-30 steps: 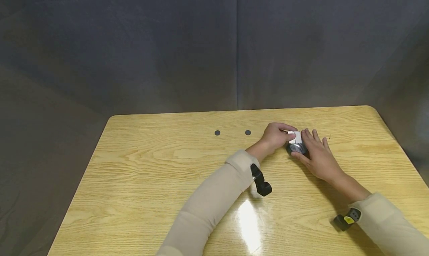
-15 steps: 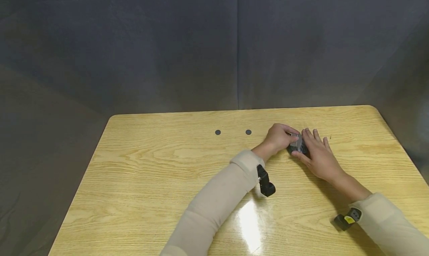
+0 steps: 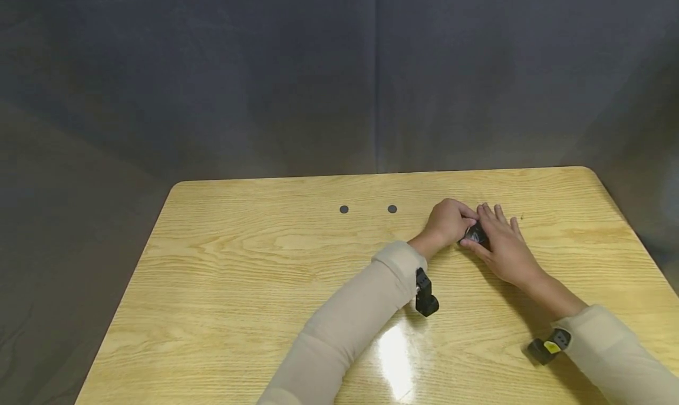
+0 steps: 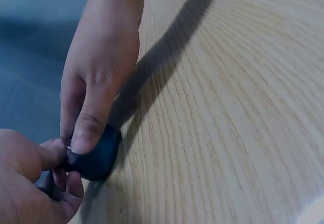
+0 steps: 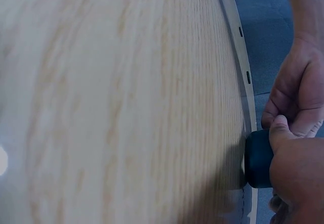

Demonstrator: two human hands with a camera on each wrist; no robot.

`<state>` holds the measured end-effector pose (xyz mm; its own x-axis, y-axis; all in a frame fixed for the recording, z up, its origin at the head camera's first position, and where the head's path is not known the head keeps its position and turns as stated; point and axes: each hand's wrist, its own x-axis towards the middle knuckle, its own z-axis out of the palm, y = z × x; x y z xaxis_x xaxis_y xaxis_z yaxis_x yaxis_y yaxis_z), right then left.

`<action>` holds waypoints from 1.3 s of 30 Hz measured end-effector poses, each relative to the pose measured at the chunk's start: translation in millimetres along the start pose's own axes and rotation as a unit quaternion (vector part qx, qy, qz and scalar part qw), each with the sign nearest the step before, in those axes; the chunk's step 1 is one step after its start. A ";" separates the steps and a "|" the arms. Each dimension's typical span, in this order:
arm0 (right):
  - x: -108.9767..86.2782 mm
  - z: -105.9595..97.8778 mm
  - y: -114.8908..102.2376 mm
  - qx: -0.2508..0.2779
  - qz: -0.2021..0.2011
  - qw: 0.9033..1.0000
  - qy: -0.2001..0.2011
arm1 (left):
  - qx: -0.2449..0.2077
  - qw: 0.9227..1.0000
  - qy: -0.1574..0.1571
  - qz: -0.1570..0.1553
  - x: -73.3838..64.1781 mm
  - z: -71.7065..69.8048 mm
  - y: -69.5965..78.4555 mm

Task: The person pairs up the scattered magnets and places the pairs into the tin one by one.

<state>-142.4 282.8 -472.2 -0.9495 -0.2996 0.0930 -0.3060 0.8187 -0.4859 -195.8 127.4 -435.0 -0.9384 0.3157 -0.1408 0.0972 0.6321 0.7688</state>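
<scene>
A small, dark, rounded object (image 3: 476, 235) sits at the right of the table between both hands; its exact kind is unclear. Its dark teal side shows in the left wrist view (image 4: 100, 158) and the right wrist view (image 5: 259, 159). My left hand (image 3: 447, 221) pinches its top part between thumb and fingers, covering most of that part. My right hand (image 3: 504, 250) holds the dark body from the right, thumb on the near side and index finger on the far side, other fingers spread out. In the left wrist view, the right thumb lies against the body.
Two flat dark discs (image 3: 368, 209) would be one pair on the wooden table (image 3: 254, 275), left of the hands near the far edge. Behind that edge hangs a dark curtain (image 3: 276, 98). Black wrist cameras (image 3: 426, 296) sit at both sleeves.
My left hand has moved slightly right and nearer, rotating. The object's silver top, bright in view earlier, has turned and is now hidden behind the fingers. My right hand stays put.
</scene>
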 end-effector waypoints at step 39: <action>1.8 0.8 0.6 -0.003 -0.003 1.000 0.001 | -0.020 0.994 0.060 -0.090 0.5 6.4 -2.6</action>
<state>-144.3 282.4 -473.0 -0.9476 -0.3041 0.0978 -0.3126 0.8197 -0.4799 -194.5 130.4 -441.0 -0.9722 0.1122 -0.2054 -0.0872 0.6407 0.7628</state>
